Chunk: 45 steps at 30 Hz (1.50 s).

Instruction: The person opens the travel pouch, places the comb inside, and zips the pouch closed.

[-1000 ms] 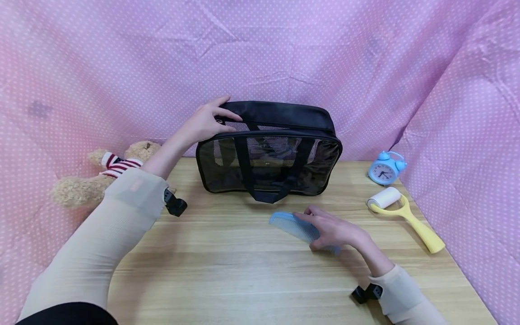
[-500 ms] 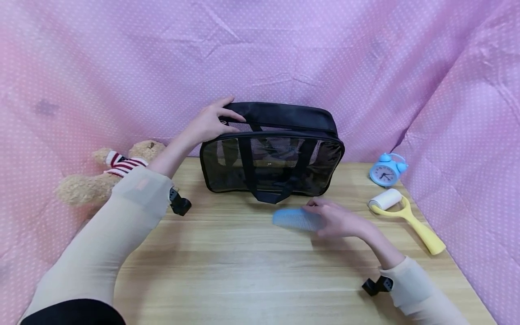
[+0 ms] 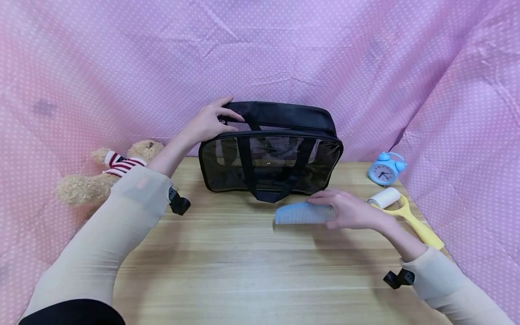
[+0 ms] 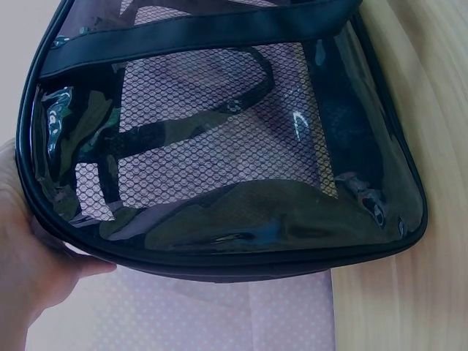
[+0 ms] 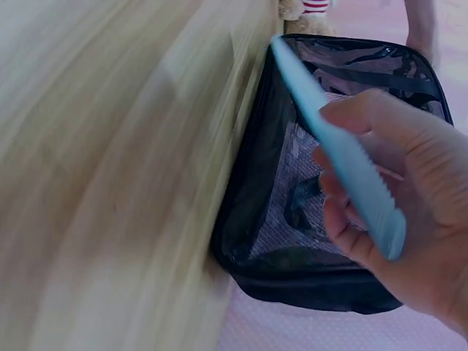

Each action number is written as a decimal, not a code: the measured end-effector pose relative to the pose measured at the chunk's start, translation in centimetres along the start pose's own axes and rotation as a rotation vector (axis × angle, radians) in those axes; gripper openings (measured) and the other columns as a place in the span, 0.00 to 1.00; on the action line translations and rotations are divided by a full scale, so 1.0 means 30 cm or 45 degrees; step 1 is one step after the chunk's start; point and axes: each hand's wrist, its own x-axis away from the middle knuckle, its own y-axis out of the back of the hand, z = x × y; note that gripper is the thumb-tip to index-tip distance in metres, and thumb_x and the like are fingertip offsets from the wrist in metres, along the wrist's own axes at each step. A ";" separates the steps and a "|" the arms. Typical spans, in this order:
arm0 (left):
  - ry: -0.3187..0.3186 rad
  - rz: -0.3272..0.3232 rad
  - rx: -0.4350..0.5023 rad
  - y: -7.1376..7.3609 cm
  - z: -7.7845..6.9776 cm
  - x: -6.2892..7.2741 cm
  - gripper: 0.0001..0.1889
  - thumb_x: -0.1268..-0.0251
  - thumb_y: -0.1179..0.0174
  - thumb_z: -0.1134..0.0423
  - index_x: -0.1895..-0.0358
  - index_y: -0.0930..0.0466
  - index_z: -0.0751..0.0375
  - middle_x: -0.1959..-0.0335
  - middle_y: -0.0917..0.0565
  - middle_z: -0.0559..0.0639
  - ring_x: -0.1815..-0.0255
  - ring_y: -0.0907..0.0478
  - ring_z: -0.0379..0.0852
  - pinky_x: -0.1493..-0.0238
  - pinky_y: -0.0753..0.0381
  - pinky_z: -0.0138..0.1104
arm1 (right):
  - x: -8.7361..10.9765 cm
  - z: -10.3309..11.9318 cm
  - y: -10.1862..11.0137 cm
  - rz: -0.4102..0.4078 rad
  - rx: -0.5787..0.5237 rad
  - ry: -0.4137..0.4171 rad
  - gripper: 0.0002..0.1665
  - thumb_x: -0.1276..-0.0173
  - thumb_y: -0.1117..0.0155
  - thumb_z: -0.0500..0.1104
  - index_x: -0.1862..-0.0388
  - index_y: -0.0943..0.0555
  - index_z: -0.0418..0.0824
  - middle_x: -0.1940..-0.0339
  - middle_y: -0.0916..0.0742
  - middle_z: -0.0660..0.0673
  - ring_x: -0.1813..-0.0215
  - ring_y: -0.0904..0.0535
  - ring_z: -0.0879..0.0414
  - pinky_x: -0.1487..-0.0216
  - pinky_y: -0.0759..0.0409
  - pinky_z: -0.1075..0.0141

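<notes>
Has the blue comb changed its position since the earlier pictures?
Yes: in the head view, the blue comb has moved up the picture, closer to the black bag.

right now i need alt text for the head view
A person's right hand grips a blue comb in front of a see-through black bag; the left hand rests on the bag's upper left corner. A teddy bear lies at left, a blue alarm clock and yellow-handled lint roller at right.

Teddy bear [image 3: 119,168], blue alarm clock [image 3: 382,173], yellow-handled roller [image 3: 406,211], pink dotted cloth [image 3: 276,54] behind
</notes>
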 end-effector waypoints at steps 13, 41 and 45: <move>-0.012 -0.005 0.033 -0.006 0.007 -0.013 0.18 0.30 0.34 0.60 0.40 0.15 0.57 0.13 0.50 0.51 0.12 0.60 0.56 0.14 0.56 0.58 | 0.035 -0.013 0.206 -0.168 -0.084 0.171 0.39 0.48 0.17 0.41 0.34 0.17 0.50 0.38 0.12 0.50 0.36 0.18 0.58 0.42 0.24 0.78; -0.014 0.010 0.013 -0.008 0.020 -0.013 0.18 0.29 0.35 0.61 0.39 0.15 0.58 0.13 0.52 0.52 0.12 0.61 0.56 0.15 0.57 0.59 | -0.171 0.019 0.650 -0.197 -0.308 -0.117 0.38 0.43 0.18 0.40 0.32 0.18 0.56 0.33 0.15 0.49 0.47 0.17 0.68 0.50 0.22 0.81; -0.017 0.020 -0.003 -0.007 0.018 -0.012 0.18 0.28 0.35 0.61 0.38 0.16 0.58 0.13 0.52 0.52 0.12 0.62 0.57 0.15 0.58 0.60 | -0.226 0.019 0.687 -0.183 -0.339 -0.165 0.38 0.42 0.18 0.42 0.32 0.19 0.55 0.32 0.15 0.48 0.46 0.15 0.68 0.49 0.21 0.81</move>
